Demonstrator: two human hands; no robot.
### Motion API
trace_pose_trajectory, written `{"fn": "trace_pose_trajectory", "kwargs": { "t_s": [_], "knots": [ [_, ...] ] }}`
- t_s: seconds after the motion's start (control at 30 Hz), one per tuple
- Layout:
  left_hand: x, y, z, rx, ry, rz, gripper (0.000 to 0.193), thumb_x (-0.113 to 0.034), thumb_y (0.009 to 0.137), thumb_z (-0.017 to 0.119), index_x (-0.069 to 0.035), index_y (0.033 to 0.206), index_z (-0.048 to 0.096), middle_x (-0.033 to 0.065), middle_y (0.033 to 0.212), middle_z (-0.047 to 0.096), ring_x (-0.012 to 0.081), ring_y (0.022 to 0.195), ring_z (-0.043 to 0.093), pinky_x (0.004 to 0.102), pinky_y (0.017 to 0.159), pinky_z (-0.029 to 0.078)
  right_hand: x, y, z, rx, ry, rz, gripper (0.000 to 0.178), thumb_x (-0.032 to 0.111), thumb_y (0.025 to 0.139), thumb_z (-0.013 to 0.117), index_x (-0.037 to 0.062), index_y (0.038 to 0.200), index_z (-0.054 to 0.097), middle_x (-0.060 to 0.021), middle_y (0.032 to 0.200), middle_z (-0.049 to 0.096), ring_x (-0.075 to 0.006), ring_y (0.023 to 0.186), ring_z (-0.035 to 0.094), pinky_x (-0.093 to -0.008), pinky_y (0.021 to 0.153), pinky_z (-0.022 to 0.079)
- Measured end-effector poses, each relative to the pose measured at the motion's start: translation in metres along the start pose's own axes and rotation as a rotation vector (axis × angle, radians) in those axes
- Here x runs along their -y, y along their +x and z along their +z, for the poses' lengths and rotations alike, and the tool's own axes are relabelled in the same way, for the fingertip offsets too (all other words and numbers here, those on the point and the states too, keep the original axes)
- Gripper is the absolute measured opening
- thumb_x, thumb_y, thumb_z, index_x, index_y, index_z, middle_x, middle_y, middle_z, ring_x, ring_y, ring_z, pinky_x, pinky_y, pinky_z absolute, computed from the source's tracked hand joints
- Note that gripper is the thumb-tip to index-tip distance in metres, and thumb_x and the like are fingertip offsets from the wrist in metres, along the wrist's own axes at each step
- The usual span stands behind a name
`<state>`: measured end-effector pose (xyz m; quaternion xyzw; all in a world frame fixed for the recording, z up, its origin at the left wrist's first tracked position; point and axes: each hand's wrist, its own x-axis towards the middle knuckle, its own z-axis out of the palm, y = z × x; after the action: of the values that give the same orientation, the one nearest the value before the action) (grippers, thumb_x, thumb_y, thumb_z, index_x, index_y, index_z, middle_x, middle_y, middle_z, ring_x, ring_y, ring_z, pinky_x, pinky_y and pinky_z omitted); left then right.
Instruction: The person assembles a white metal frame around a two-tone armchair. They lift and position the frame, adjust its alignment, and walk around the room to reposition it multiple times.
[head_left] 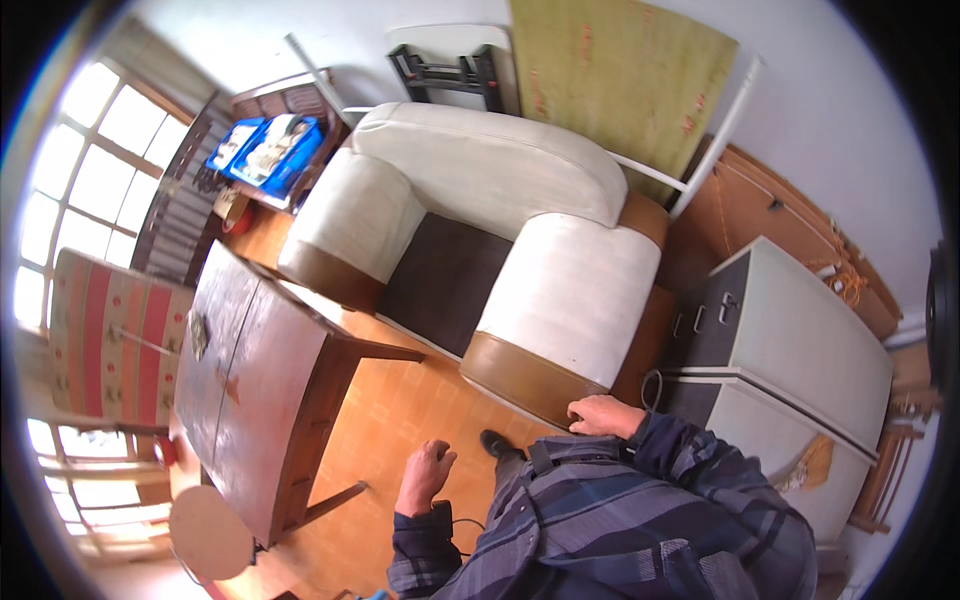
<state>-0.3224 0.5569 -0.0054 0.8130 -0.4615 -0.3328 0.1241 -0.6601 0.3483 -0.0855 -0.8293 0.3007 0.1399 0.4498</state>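
Observation:
A cream-white armchair [570, 290] with brown lower trim stands in front of me, its seat cushion gone and a dark seat base [445, 275] showing. My right hand [606, 416] is at the front of its right arm, over the brown trim [530, 380]; whether it touches is hard to tell. Its fingers are curled together, and anything inside them is hidden. Lower and to the left, my left hand [427, 472] hangs above the wooden floor [385, 440], its fingers curled in and nothing visible in them. A dark cord hangs beside that wrist.
A worn wooden table [255, 360] stands at the left, a round stool [212, 532] near it. Grey cabinets [800, 330] are close at my right. Blue trays [270, 150] sit beyond the armchair's left arm. A yellowish board [615, 80] and a folded table [450, 70] lean on the wall.

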Motion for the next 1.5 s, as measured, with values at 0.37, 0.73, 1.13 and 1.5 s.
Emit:
{"fn": "trace_pose_trajectory", "kwargs": {
  "t_s": [0.37,0.73,1.13,1.5],
  "knots": [
    [0.198,-0.057,-0.067,-0.011,0.054,0.022,0.030,-0.026,0.089,0.071,0.000,0.104,0.072,0.0212,0.101,0.072,0.0402,0.098,0.069,0.0465,0.085,0.056,0.196,0.083,0.121,0.216,0.008,-0.189,0.034,0.030,0.089,0.067,0.0041,0.111,0.069,-0.0219,0.105,0.073,-0.0407,0.101,0.069,-0.0512,0.085,0.054],
    [0.289,-0.119,-0.099,-0.094,-0.118,-0.132,0.028,-0.024,0.087,0.075,-0.001,0.103,0.073,0.0224,0.101,0.072,0.0391,0.097,0.070,0.0459,0.085,0.056,0.276,0.147,0.126,0.014,-0.216,-0.338,0.029,0.028,0.091,0.068,-0.0001,0.099,0.063,-0.0229,0.095,0.070,-0.0426,0.096,0.068,-0.0509,0.081,0.054],
    [0.261,0.017,-0.178,-0.152,-0.011,0.018,0.026,-0.020,0.087,0.074,0.002,0.101,0.072,0.0231,0.101,0.072,0.0389,0.098,0.069,0.0445,0.084,0.055,0.256,0.215,0.079,0.006,-0.091,-0.246,0.032,0.032,0.091,0.068,0.0031,0.105,0.066,-0.0203,0.101,0.071,-0.0404,0.100,0.068,-0.0498,0.085,0.054],
    [0.216,0.150,-0.247,-0.007,0.313,0.100,0.029,-0.029,0.091,0.069,-0.004,0.108,0.072,0.0188,0.109,0.070,0.0392,0.105,0.067,0.0492,0.090,0.054,0.248,0.264,0.001,-0.190,0.005,-0.063,0.033,0.027,0.089,0.070,0.0030,0.110,0.069,-0.0225,0.106,0.072,-0.0414,0.101,0.068,-0.0493,0.086,0.054]
  ]
}}
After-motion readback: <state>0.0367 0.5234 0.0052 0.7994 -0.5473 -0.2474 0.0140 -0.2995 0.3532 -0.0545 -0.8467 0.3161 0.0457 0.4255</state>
